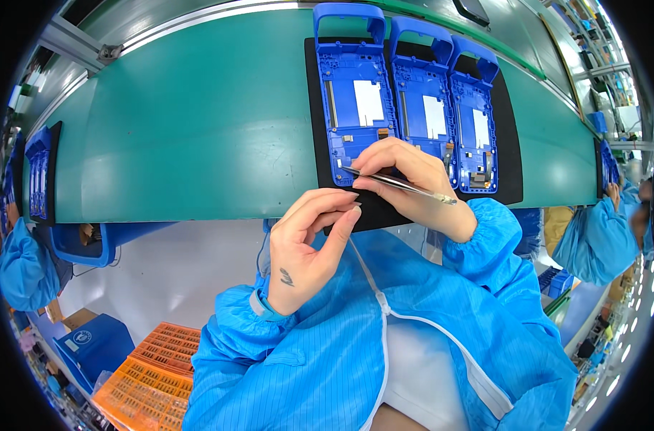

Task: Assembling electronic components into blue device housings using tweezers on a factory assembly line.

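Three blue plastic housings (356, 75) with loop-shaped tops lie side by side on a black mat (510, 165). My right hand (409, 179) grips a pair of metal tweezers (406, 185). The tweezers' tips are at the lower left corner of the leftmost housing, by a small white piece (339, 164). In front of that housing is my left hand (309, 241), its thumb and fingertips brought together. Whatever may be between those fingertips is too small to make out. Each housing carries a white rectangular patch, and small parts sit near its lower end, partly covered by my right hand.
The mat rests on a green workbench (198, 144). Orange crates (151, 373) and a blue bin (97, 348) stand below at the left. Co-workers in blue smocks sit at both sides, with more blue housings (38, 172) at the far left. A dark flat object (472, 10) lies at the back.
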{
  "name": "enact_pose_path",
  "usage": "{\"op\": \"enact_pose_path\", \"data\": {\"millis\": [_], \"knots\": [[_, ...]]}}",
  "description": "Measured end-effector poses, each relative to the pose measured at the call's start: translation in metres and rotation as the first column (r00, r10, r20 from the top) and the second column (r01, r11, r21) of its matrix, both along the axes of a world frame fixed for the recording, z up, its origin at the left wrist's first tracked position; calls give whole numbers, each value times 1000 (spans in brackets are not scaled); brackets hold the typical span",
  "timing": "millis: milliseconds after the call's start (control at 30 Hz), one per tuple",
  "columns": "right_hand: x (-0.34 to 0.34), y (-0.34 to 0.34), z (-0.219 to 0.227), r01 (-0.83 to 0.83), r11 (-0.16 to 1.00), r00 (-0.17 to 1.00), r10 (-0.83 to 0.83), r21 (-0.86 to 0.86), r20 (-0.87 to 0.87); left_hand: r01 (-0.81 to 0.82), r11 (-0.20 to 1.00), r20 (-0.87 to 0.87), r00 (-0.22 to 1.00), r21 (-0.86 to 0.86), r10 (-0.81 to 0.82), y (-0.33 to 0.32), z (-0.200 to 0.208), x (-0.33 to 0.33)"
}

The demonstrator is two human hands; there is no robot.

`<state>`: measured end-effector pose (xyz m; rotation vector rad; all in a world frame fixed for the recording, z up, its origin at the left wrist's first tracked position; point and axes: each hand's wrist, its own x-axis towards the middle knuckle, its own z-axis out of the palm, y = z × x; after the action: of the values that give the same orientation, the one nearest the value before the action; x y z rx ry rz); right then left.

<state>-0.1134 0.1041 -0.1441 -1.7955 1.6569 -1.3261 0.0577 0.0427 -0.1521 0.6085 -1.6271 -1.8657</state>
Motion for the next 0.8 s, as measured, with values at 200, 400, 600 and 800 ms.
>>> {"op": "enact_pose_path", "data": {"millis": [200,400,600,800], "knots": [[-1,0,3,13,1000,999,-13,27,30,-1,1000,8,1000,8,1,-1,0,0],[-1,-1,1,-2,1000,1000,2,10,15,46,999,25,999,27,-47,-2,1,2],[0,-1,1,-13,1000,1000,13,7,24,-5,1000,12,1000,7,5,-2,0,0],[0,-1,0,17,1000,1000,-17,-11,15,46,999,35,998,4,-46,-2,1,2]]}}
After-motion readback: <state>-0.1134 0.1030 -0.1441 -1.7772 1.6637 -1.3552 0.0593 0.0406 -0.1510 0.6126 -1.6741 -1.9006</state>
